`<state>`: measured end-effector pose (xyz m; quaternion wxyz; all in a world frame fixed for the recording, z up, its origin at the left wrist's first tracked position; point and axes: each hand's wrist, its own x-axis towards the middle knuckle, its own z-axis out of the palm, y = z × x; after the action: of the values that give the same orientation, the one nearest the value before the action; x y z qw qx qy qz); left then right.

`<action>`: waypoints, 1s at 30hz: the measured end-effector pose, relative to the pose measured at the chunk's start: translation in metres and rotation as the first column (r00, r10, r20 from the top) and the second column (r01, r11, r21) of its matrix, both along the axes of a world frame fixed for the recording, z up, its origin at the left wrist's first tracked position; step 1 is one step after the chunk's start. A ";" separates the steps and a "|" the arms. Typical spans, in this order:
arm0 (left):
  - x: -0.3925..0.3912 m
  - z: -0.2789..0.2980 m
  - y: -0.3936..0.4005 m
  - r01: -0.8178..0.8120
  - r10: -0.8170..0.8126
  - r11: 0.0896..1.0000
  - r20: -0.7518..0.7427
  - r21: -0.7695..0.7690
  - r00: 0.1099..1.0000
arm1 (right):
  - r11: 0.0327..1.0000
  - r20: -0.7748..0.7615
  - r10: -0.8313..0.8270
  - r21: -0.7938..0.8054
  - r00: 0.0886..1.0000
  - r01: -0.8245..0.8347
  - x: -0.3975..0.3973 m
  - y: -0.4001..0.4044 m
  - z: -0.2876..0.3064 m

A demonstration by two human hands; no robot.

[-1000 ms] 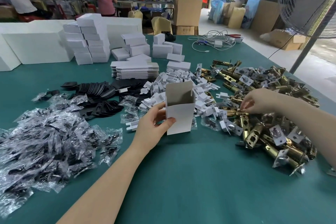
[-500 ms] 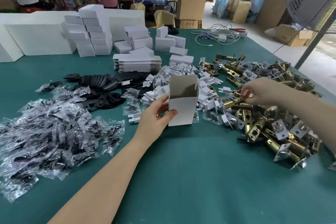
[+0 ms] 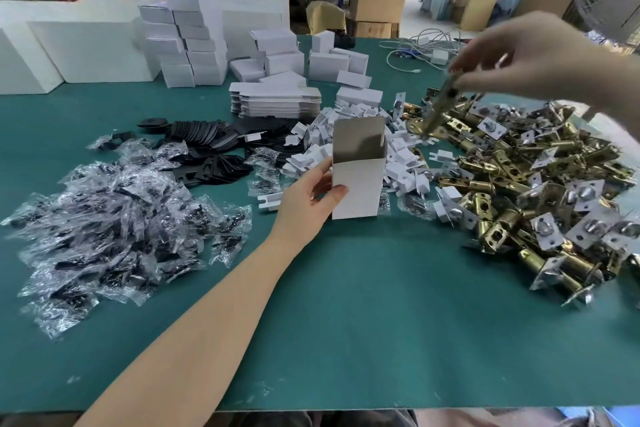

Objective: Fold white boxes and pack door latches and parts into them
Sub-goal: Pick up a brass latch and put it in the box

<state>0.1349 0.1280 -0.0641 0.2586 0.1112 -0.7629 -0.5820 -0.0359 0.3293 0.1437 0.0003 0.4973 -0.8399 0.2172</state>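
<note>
Box stands upright mid-counter, mouth open, left hand gripping its side to steady it; right hand pinches a brass latch above the right-side pile, likely to drop in.

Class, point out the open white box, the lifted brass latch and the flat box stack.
open white box (image 3: 358, 189), head view, front wall.
brass latch (image 3: 437, 111), head view, mid-body.
flat box stack (image 3: 277, 102), head view, top sheet.
</note>
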 end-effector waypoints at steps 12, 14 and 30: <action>0.000 -0.003 -0.001 -0.017 0.017 1.000 0.018 -0.003 1.000 | 0.989 -0.161 0.147 0.011 0.976 -0.148 0.045 -0.063 -0.017; -0.001 -0.004 -0.001 -0.029 0.029 1.000 0.015 -0.008 0.999 | 0.987 -0.185 0.152 0.077 0.971 -0.140 0.046 -0.067 -0.026; 0.002 0.001 -0.019 0.033 -0.032 0.998 0.030 -0.047 0.999 | 0.993 -0.075 0.092 -0.069 0.993 -0.098 0.048 -0.078 -0.077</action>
<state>0.1367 0.1095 -0.0629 0.2405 0.1012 -0.7818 -0.5663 0.0121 0.2516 0.0665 0.0379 0.5438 -0.8064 0.2293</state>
